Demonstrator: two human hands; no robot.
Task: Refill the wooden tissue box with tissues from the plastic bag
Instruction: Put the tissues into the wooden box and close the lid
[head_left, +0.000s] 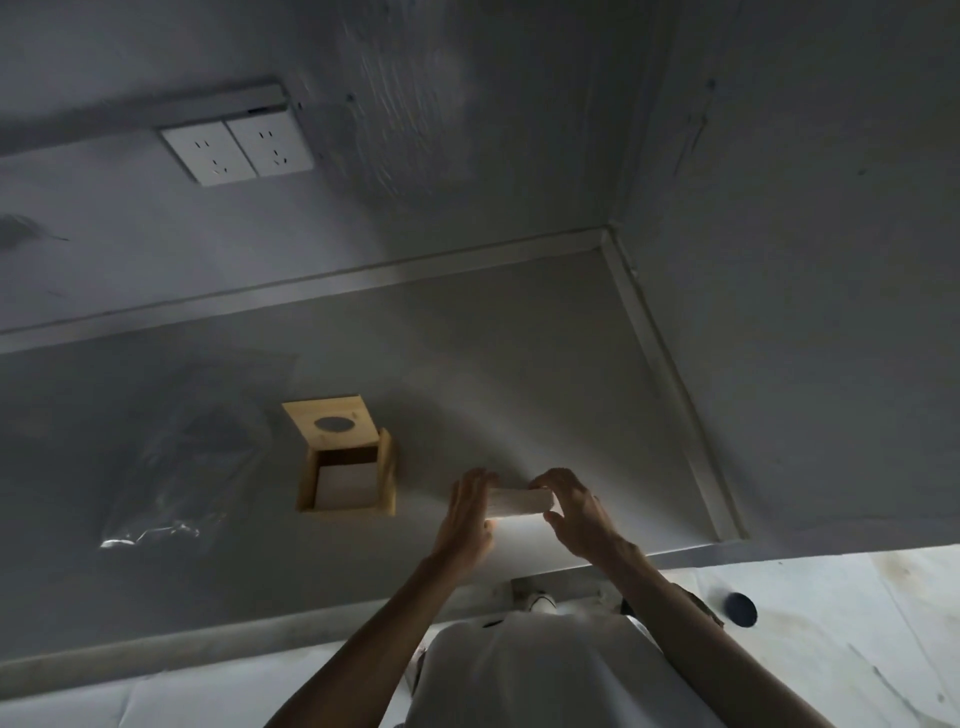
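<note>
Dim table (519, 364), faint plastic bag (192, 467), tissues (519, 503) part-hidden between left hand (467, 514), right hand (576, 512)

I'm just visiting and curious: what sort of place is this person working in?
Probably a plain indoor utility or work room: a grey counter fitted into a wall corner, a double wall socket above it, and a wooden tissue box lying open on the counter near a clear plastic bag.
</note>
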